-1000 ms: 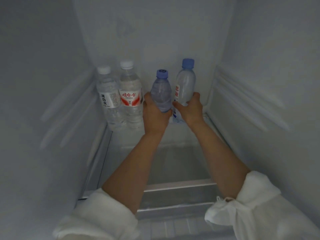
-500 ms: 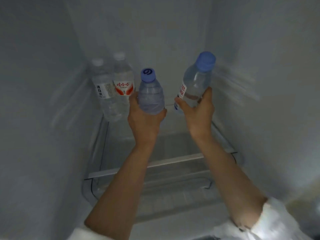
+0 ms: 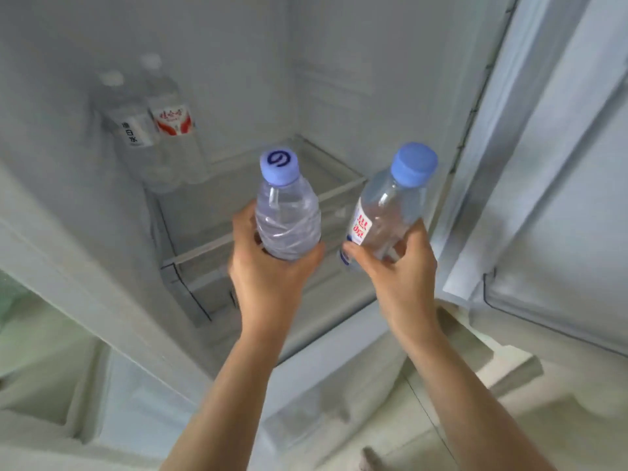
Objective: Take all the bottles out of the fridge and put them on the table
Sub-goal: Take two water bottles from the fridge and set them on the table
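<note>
Both hands grip upright blue-capped bottles, left hand [image 3: 268, 266] and right hand [image 3: 401, 266]; two white-capped bottles [image 3: 153, 130] stand beyond, nearer the left.

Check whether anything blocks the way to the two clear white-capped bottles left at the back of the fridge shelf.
Nothing visible: the glass shelf before the black-lettered bottle and red-labelled bottle is bare, though left hand and right hand hold blue-capped bottles.

Each hand grips a blue-capped bottle — left hand [image 3: 268, 273] the round bottle [image 3: 287, 220], right hand [image 3: 402, 266] the labelled bottle [image 3: 390, 212] — while two white-capped bottles [image 3: 153, 130] stand at the fridge's [image 3: 221, 45] back left.
</note>
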Action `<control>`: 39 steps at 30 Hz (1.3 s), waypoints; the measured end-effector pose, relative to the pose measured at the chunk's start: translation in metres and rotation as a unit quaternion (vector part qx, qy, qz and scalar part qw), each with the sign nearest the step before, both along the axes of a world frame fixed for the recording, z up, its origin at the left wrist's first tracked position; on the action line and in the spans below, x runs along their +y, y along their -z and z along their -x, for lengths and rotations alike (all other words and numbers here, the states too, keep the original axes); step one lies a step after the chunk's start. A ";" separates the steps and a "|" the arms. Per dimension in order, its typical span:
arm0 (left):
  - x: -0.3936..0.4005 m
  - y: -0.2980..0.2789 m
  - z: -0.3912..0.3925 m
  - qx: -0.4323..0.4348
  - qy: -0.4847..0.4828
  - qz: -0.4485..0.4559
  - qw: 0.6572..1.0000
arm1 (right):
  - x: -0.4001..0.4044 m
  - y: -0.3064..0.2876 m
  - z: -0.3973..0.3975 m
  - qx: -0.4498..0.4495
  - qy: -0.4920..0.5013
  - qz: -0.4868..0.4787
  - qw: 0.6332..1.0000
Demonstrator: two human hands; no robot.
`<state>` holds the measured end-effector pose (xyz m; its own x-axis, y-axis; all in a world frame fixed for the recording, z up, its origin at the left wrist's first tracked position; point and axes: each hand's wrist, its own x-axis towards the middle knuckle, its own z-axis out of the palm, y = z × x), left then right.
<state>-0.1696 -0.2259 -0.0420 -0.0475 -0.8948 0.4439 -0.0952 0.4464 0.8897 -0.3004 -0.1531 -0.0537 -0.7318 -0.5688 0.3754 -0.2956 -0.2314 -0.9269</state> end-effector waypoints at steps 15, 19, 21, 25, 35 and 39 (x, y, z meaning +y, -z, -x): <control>0.214 0.109 0.066 -0.164 0.299 -0.057 0.938 | 0.292 0.104 0.016 -0.089 0.222 -0.202 0.950; 0.289 0.129 0.100 -0.181 0.362 -0.054 0.913 | 0.373 0.122 0.031 -0.107 0.269 -0.232 0.929; 0.330 0.137 0.118 -0.198 0.388 -0.084 0.896 | 0.414 0.127 0.040 -0.116 0.293 -0.244 0.917; 0.415 0.153 0.159 -0.209 0.428 -0.136 0.869 | 0.500 0.140 0.062 -0.139 0.324 -0.268 0.897; 0.532 0.169 0.256 -0.308 0.497 -0.125 0.801 | 0.625 0.163 0.140 -0.179 0.355 -0.319 0.861; 0.554 0.174 0.306 -0.356 0.525 -0.149 0.758 | 0.648 0.172 0.180 -0.194 0.363 -0.326 0.851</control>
<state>-0.4751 0.3278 -0.2155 -0.9362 -0.2532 -0.2439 -0.3305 0.3974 0.8561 -0.4807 0.4952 -0.2254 -0.9763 0.0911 -0.1965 0.2159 0.4820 -0.8492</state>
